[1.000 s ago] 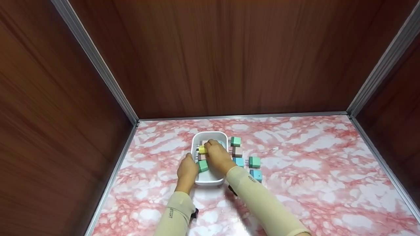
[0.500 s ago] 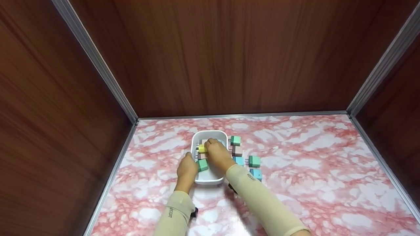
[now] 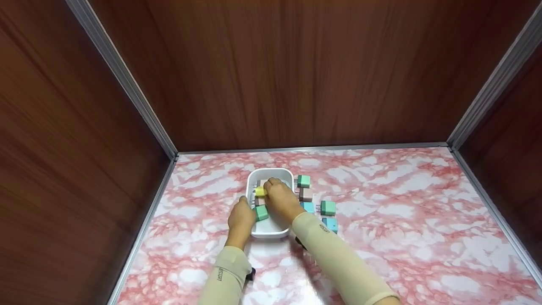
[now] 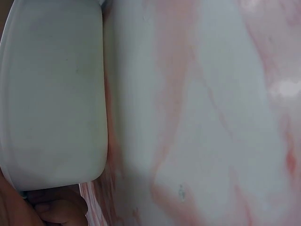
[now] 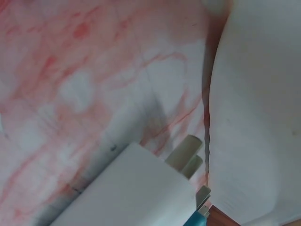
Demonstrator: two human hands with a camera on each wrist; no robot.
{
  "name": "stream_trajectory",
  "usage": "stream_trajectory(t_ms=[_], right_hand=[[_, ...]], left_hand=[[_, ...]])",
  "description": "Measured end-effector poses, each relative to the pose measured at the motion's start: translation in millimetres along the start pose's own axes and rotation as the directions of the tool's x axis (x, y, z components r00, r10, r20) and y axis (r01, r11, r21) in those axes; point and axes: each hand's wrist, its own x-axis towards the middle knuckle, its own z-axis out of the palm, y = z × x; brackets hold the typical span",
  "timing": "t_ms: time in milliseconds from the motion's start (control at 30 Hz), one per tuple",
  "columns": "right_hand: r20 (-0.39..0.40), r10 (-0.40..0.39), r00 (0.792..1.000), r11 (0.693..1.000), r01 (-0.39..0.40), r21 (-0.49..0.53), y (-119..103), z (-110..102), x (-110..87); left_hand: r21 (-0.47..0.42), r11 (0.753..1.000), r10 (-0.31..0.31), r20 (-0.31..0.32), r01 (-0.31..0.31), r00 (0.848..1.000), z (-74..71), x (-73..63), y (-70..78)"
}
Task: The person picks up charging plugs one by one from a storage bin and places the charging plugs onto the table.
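Note:
In the head view a white plastic tub (image 3: pixel 271 234) stands on the table, holding several charger plugs with prongs pointing left. My right hand (image 3: pixel 283 199) reaches into it, its fingertips pinching a yellow charger plug (image 3: pixel 260 192). A brownish plug (image 3: pixel 259 202) lies just below that one. My left hand (image 3: pixel 242 217) grips the tub's left wall, close to a green charger plug (image 3: pixel 261 212). The thumb is hidden from above. Curled fingers (image 4: pixel 61 209) show beside the tub wall (image 4: pixel 56 94) in the left wrist view.
Right of the tub lie a green plug (image 3: pixel 304 181), a brownish plug (image 3: pixel 306 195), a light blue plug (image 3: pixel 308 207), another green plug (image 3: pixel 328 208) and another blue plug (image 3: pixel 330 225). Dark wood-look panels (image 3: pixel 313 76) with metal edging enclose the marbled tabletop (image 3: pixel 402 220).

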Motion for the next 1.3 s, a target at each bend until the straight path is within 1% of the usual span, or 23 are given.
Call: stream_trajectory(t_ms=[100, 167, 300, 433, 533, 633, 767, 867, 1100, 1233, 1300], right_hand=[[-0.015, 0.011, 1.0, 1.0, -0.01, 0.027, 0.0, 0.3, 0.5], [-0.024, 0.004, 1.0, 1.0, -0.003, 0.027, 0.3, 0.0, 0.7], [-0.039, -0.03, 0.999, 0.999, 0.031, 0.028, 1.1, -3.0, 1.6], [-0.04, -0.054, 0.998, 0.997, 0.056, 0.058, 1.7, -8.5, 2.0], [-0.019, -0.063, 0.998, 0.995, 0.064, 0.075, 1.9, -12.6, 1.8], [0.024, -0.072, 0.997, 0.994, 0.07, 0.085, 1.6, -14.2, -0.1], [0.097, -0.074, 0.993, 0.995, 0.067, 0.074, 1.9, -13.8, -4.5], [0.127, -0.082, 0.988, 0.995, 0.075, 0.06, 3.5, -13.1, -7.2], [0.109, -0.171, 0.979, 0.982, 0.161, 0.096, 5.1, -16.0, -10.9], [0.113, -0.196, 0.974, 0.979, 0.189, 0.071, 5.7, -17.4, -11.9], [0.119, -0.198, 0.973, 0.979, 0.19, 0.073, 5.8, -17.7, -12.3]], left_hand=[[-0.001, 1.0, 0.003, 0.0, -0.003, 1.0, -1.3, -0.6, 0.0], [0.002, 1.0, 0.008, 0.0, -0.008, 1.0, -1.6, -0.4, -0.1], [0.002, 1.0, 0.005, -0.001, -0.005, 1.0, -1.1, 0.0, 0.4], [0.006, 1.0, 0.003, 0.0, -0.003, 1.0, 0.0, 1.9, -0.4], [0.012, 1.0, 0.0, 0.008, 0.0, 1.0, 0.0, 4.0, -1.2], [0.013, 1.0, -0.006, 0.013, 0.006, 1.0, 0.1, 4.2, -1.6], [0.009, 1.0, 0.001, 0.007, -0.001, 1.0, 0.8, 2.3, -1.3], [0.011, 1.0, 0.013, 0.002, -0.013, 1.0, 0.8, 1.4, -1.5], [0.03, 1.0, 0.01, -0.004, -0.01, 1.0, 0.1, 0.4, -0.8], [0.027, 1.0, 0.008, -0.006, -0.008, 1.0, 0.4, 1.1, -0.7], [0.022, 1.0, -0.002, 0.0, 0.002, 1.0, 0.9, 1.3, -0.7]])
